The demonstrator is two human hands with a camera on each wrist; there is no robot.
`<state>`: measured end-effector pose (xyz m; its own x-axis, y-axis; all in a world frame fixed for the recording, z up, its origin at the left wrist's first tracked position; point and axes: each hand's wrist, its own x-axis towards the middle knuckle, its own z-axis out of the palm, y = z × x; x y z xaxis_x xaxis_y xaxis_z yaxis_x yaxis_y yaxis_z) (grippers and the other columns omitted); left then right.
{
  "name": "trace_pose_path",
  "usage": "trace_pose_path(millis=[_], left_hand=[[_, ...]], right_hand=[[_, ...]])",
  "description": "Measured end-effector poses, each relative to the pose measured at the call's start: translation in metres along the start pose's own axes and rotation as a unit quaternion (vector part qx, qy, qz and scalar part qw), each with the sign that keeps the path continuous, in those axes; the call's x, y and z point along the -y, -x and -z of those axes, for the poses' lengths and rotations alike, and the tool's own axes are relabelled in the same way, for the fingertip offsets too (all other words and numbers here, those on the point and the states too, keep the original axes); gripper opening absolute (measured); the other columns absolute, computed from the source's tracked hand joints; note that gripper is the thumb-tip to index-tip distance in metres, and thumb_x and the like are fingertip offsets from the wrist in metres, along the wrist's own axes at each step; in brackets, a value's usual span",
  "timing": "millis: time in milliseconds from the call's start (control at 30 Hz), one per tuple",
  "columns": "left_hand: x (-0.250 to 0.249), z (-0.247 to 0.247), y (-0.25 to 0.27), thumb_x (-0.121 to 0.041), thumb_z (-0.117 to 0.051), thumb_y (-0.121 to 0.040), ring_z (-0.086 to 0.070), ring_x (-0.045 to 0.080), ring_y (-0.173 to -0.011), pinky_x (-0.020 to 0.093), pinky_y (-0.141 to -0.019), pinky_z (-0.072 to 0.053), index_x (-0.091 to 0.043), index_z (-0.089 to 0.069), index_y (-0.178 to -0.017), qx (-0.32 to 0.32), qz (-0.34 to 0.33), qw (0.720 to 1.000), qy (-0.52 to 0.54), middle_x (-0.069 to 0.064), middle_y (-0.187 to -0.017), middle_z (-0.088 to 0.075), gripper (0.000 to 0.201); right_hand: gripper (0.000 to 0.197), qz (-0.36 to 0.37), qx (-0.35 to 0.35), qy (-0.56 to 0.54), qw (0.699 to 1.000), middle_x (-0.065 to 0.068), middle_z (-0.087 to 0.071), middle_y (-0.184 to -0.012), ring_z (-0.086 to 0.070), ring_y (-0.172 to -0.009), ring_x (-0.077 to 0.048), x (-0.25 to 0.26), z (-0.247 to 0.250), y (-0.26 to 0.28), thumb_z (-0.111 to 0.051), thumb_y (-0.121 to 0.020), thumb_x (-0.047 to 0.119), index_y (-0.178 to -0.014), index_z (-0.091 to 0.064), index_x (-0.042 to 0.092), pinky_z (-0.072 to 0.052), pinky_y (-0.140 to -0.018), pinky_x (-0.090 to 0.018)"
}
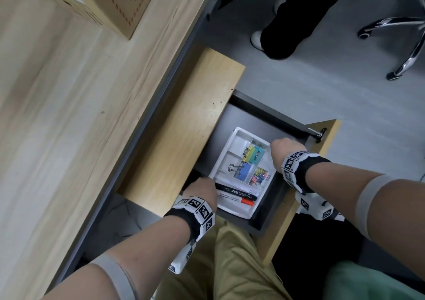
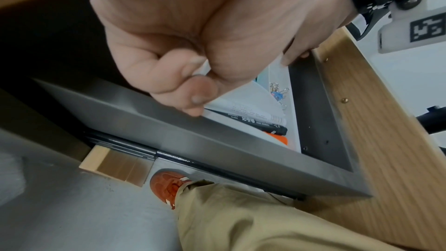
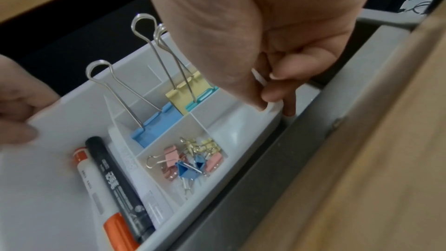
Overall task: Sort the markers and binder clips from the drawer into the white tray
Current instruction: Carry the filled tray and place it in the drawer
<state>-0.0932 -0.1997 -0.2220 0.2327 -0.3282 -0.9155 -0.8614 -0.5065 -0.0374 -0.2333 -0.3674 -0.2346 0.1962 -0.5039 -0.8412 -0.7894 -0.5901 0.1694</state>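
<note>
Fingers of both hands pinch white tray rims; markers, binder clips inside compartments.

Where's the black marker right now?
In the head view, the black marker lies in the white plastic tray's long front compartment inside the open drawer, beside the orange-capped white marker, near the left hand.
</note>
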Motion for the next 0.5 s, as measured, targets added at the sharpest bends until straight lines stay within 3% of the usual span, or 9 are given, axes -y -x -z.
trace_pose_path(millis=[100, 167, 233, 333, 400, 467, 500], left_hand=[[0.001, -0.001, 0.004, -0.001, -0.058, -0.085, -0.063, 0.025, -0.082, 0.031, -0.065, -0.049, -0.003, -0.057, -0.112, -0.006, 0.007, 1.000, 0.003, 0.007, -0.094, -0.062, 0.027], [0.004, 0.000, 0.014, -0.008, -0.057, -0.088, -0.067, 0.026, -0.092, 0.031, -0.066, -0.048, -0.002, -0.052, -0.114, -0.024, 0.028, 0.999, 0.025, 0.009, -0.103, -0.065, 0.027], [0.006, 0.004, 0.029, -0.018, -0.055, -0.089, -0.068, 0.024, -0.085, 0.030, -0.064, -0.049, -0.006, -0.057, -0.107, -0.020, 0.026, 0.999, 0.017, 0.005, -0.095, -0.066, 0.021], [0.009, 0.014, 0.058, -0.028, -0.053, -0.089, -0.064, 0.020, -0.072, 0.028, -0.061, -0.050, -0.013, -0.060, -0.086, 0.014, -0.003, 1.000, -0.026, -0.001, -0.079, -0.063, 0.017], [0.016, 0.026, 0.079, -0.032, -0.051, -0.090, -0.062, 0.018, -0.066, 0.027, -0.057, -0.049, -0.016, -0.059, -0.077, 0.002, -0.012, 1.000, -0.025, -0.002, -0.073, -0.062, 0.023], [0.026, 0.041, 0.096, -0.036, -0.051, -0.091, -0.059, 0.017, -0.062, 0.026, -0.052, -0.045, -0.016, -0.058, -0.073, -0.023, -0.016, 0.999, -0.027, -0.003, -0.070, -0.061, 0.027], [0.033, 0.049, 0.100, -0.037, -0.051, -0.091, -0.058, 0.018, -0.062, 0.027, -0.052, -0.044, -0.016, -0.058, -0.075, -0.038, -0.015, 0.999, -0.026, -0.002, -0.070, -0.060, 0.027]], right_hand=[[0.016, -0.016, -0.017, -0.045, 0.999, -0.006, -0.062, -0.086, -0.061, -0.075, -0.025, -0.002, 0.004, 0.008, -0.055, -0.084, 0.006, -0.099, -0.060, 0.011, -0.054, -0.066, -0.032], [0.004, -0.024, -0.079, -0.146, 0.986, -0.006, -0.060, -0.087, -0.059, -0.074, -0.025, -0.010, 0.007, 0.017, -0.052, -0.087, 0.012, -0.091, -0.055, 0.012, -0.048, -0.062, -0.029], [0.006, -0.026, -0.193, -0.295, 0.935, -0.004, -0.057, -0.085, -0.056, -0.074, -0.025, -0.025, 0.008, 0.033, -0.053, -0.087, 0.019, -0.091, -0.053, 0.015, -0.045, -0.064, -0.030], [0.011, -0.080, -0.307, -0.478, 0.819, -0.006, -0.058, -0.082, -0.053, -0.074, -0.027, -0.059, -0.001, 0.064, -0.055, -0.086, 0.022, -0.093, -0.051, 0.015, -0.044, -0.071, -0.032], [0.024, -0.156, -0.280, -0.527, 0.787, -0.010, -0.057, -0.083, -0.053, -0.075, -0.027, -0.084, -0.025, 0.075, -0.049, -0.086, 0.034, -0.095, -0.050, 0.012, -0.042, -0.073, -0.033], [0.043, -0.234, -0.183, -0.579, 0.759, -0.016, -0.052, -0.080, -0.054, -0.073, -0.028, -0.091, -0.046, 0.077, -0.035, -0.079, 0.054, -0.083, -0.046, 0.013, -0.049, -0.073, -0.041], [0.050, -0.251, -0.119, -0.616, 0.737, -0.017, -0.053, -0.079, -0.056, -0.071, -0.029, -0.087, -0.055, 0.073, -0.030, -0.082, 0.061, -0.079, -0.045, 0.014, -0.054, -0.070, -0.043]])
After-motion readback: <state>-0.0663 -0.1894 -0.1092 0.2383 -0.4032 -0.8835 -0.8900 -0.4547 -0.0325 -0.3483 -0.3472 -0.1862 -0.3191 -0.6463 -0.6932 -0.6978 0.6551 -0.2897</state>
